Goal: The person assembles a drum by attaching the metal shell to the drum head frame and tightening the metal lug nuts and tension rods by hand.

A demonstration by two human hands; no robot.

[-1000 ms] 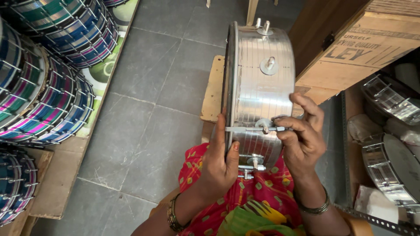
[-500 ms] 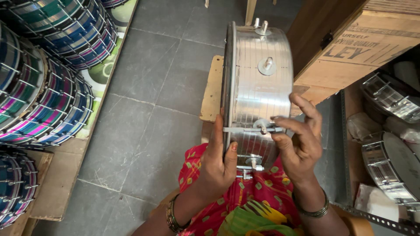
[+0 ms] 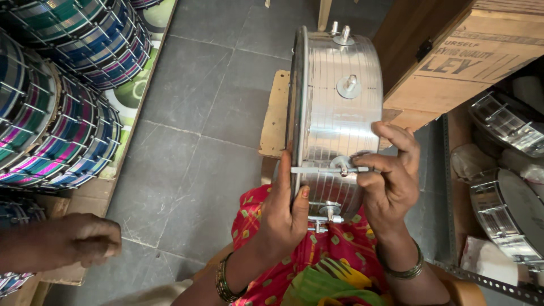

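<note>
Steel drum (image 3: 334, 113) stays braced by the left hand (image 3: 283, 212) clamped on its rim, while the right hand (image 3: 391, 175), beside it, keeps pinching the rod (image 3: 326, 169), barely shifted.

Left hand (image 3: 286, 212): palm forward, fingers up, thumb extended, bangle on wrist. Right hand (image 3: 391, 175): fingers curled in a pinch, wrist bent, bangle.

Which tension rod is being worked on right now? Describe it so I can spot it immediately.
Find the shiny metal drum shell standing on edge at centre. Low on its side, a thin horizontal rod lies between the left hand and right hand. The other lugs are untouched.
</note>
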